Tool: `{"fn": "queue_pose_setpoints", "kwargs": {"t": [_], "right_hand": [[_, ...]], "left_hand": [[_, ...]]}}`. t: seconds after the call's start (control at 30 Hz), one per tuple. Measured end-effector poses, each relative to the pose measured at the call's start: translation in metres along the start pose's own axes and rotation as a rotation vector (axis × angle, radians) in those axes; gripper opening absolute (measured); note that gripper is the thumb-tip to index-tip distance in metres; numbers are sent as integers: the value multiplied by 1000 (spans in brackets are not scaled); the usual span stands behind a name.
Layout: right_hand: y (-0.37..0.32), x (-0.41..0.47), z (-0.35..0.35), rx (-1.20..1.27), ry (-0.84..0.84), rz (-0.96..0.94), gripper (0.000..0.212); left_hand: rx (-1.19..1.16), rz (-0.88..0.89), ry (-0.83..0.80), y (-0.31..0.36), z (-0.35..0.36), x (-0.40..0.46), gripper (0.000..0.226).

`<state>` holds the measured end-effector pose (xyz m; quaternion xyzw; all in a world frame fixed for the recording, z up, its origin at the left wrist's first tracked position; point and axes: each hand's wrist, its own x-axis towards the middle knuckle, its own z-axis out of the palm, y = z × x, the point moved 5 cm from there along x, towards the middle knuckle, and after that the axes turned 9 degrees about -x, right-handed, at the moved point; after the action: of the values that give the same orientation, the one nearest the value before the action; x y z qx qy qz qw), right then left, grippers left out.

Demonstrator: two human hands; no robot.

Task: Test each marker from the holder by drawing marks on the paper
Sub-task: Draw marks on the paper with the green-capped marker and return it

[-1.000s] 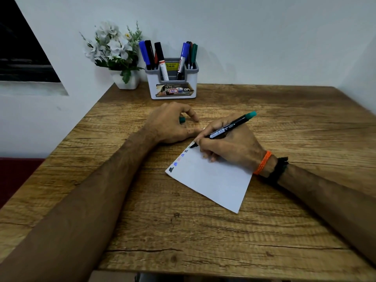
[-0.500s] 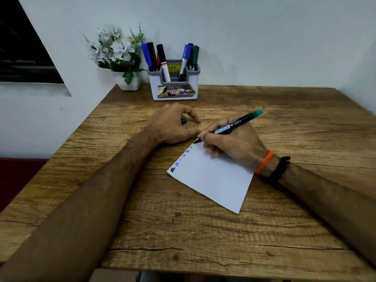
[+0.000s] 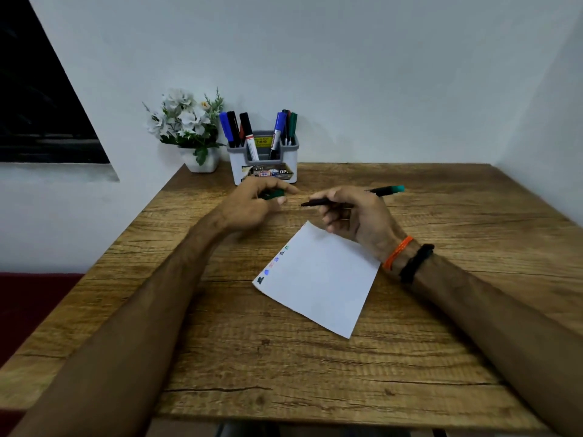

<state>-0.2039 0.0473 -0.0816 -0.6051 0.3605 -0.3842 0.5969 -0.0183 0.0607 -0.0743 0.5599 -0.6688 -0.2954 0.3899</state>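
Note:
My right hand (image 3: 353, 216) holds an uncapped black marker with a green end (image 3: 386, 190), lifted off the paper, its tip pointing left towards my left hand. Its green cap (image 3: 273, 194) sits pinched in the fingers of my left hand (image 3: 252, 205), a short gap from the tip. The white paper (image 3: 318, 279) lies tilted on the wooden table (image 3: 441, 310), with several small coloured marks along its left edge (image 3: 275, 261). At the back stands the grey-and-white holder (image 3: 264, 167) with several markers, blue, black, red and green.
A white pot of white flowers (image 3: 189, 134) stands left of the holder against the wall. The table's left edge drops off to a dark red floor. An orange band and a black band circle my right wrist (image 3: 407, 257).
My right hand has lifted the marker off the paper and turned its tip towards the left hand. The left hand has risen from the paper's corner with the cap. The camera has tilted up.

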Motion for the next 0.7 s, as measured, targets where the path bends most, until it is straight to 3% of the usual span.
{"fn": "queue_pose_setpoints", "kwargs": {"t": [0.17, 0.37, 0.7], "right_hand": [[-4, -1, -7, -52, 45, -59, 24], [-6, -2, -12, -60, 103, -67, 12], [-4, -1, -9, -152, 96, -132, 14]], "left_hand": [[-50, 88, -37, 11, 4, -2, 32], [-200, 89, -13, 14, 6, -2, 18], [-152, 184, -27, 18, 8, -1, 14]]}}
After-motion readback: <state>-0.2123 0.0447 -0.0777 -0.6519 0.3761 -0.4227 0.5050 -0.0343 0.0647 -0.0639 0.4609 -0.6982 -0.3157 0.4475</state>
